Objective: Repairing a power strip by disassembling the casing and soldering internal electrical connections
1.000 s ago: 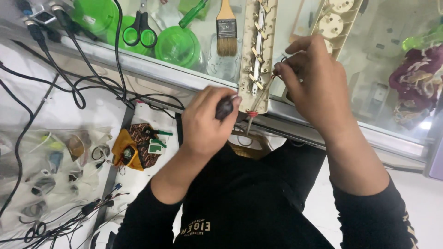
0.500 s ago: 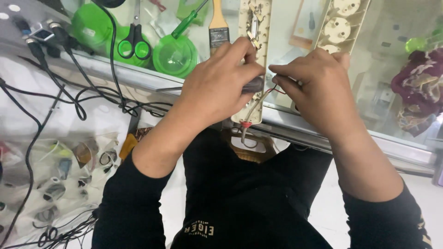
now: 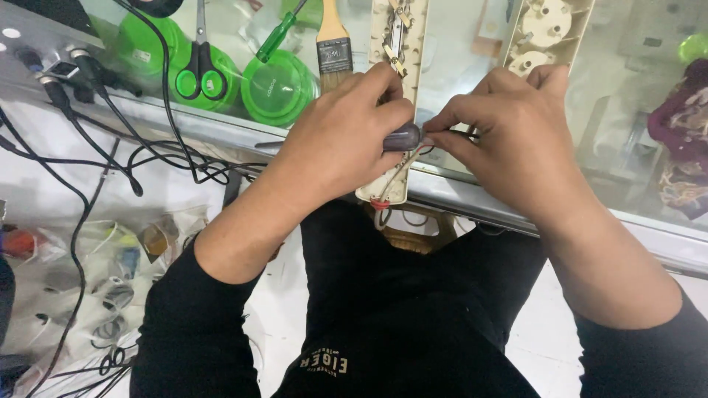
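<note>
We see our left hand (image 3: 335, 140) wrapped around a dark, rounded tool handle (image 3: 403, 136), its end poking out between thumb and forefinger; the fingers are closed firmly on it. Our right hand (image 3: 516, 140) meets it from the other side, thumb and forefinger pinched together on thin wires (image 3: 402, 166) right at the tip of the handle, so both hands touch in the middle. What kind of tool the handle belongs to we cannot tell, since its working end is hidden by the fingers.

Beneath the hands lies an opened cream power strip base (image 3: 398, 44), running away from us across the glass worktop (image 3: 457, 66), with metal contact strips showing inside and a red-tipped wire at its near end. Just to the right sits the strip's cover (image 3: 546, 33) with round sockets.

To the left on the worktop we see a paintbrush (image 3: 333, 44) with a wooden handle, a green-handled screwdriver (image 3: 276, 37), green round lids (image 3: 280, 92) and green-handled scissors (image 3: 199, 70). Black cables (image 3: 140, 158) trail over the worktop's edge toward the floor, where small parts lie in clear bags (image 3: 118, 250).
</note>
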